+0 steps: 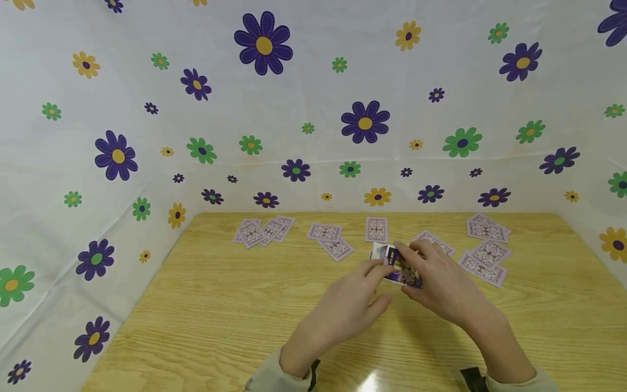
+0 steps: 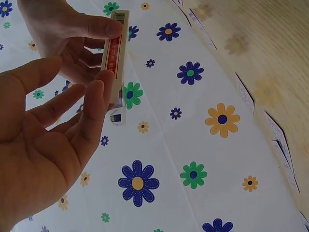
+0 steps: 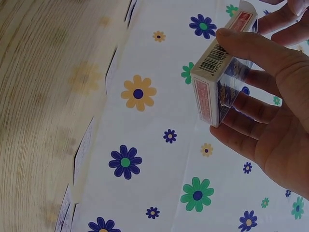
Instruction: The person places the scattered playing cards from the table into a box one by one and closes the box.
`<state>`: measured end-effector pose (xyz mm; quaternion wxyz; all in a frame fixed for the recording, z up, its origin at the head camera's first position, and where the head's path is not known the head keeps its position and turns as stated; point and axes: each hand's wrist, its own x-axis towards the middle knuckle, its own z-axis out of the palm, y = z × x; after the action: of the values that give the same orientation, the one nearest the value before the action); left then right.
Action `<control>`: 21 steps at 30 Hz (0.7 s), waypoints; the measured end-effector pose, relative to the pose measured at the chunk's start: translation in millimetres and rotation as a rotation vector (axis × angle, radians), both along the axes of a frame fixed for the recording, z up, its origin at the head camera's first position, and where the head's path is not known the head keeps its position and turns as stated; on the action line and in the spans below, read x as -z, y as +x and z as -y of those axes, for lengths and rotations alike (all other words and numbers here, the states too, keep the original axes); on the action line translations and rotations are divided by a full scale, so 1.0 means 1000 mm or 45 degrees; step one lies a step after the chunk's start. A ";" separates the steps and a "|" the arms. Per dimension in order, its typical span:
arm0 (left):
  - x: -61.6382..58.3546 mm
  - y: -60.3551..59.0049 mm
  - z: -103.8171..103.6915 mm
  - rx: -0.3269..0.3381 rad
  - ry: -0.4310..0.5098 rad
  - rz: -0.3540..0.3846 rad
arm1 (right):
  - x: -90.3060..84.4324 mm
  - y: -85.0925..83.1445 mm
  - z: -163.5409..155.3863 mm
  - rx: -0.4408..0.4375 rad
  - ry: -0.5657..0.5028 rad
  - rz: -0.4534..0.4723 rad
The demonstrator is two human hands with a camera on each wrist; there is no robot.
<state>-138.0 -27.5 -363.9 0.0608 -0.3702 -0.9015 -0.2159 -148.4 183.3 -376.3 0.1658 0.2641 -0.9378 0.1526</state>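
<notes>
A playing card box (image 1: 403, 271), dark with a picture on its face, is held above the table by my right hand (image 1: 443, 286). In the right wrist view the thumb lies on the box's barcode side (image 3: 212, 60), with the fingers on the opposite side. A white flap (image 1: 378, 250) sticks out from the box's left end. My left hand (image 1: 345, 302) is beside that end, its fingers extended and loosely bent. One left fingertip (image 2: 107, 77) meets or nearly meets the box edge in the left wrist view. Whether anything is inside the box is hidden.
Face-down playing cards lie along the table's back: a group at left (image 1: 252, 234), a pair (image 1: 325, 232), a single card (image 1: 376, 230), one partly behind my right hand (image 1: 436, 241), and overlapping cards at right (image 1: 485, 261). A flowered cloth (image 1: 313, 98) surrounds the wooden table (image 1: 220, 316).
</notes>
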 end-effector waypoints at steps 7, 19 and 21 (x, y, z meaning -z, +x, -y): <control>0.000 -0.002 0.003 -0.010 0.037 0.012 | 0.000 -0.002 0.000 -0.003 0.002 0.010; -0.002 -0.003 0.007 0.007 0.132 0.014 | -0.002 0.000 -0.001 0.008 -0.013 0.026; -0.003 -0.003 0.007 -0.001 0.139 0.015 | -0.002 0.000 -0.001 0.007 -0.010 0.024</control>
<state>-141.4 -34.8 -360.8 0.0757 -0.3646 -0.8889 -0.2667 -148.8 184.2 -374.3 0.1584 0.2594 -0.9395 0.1582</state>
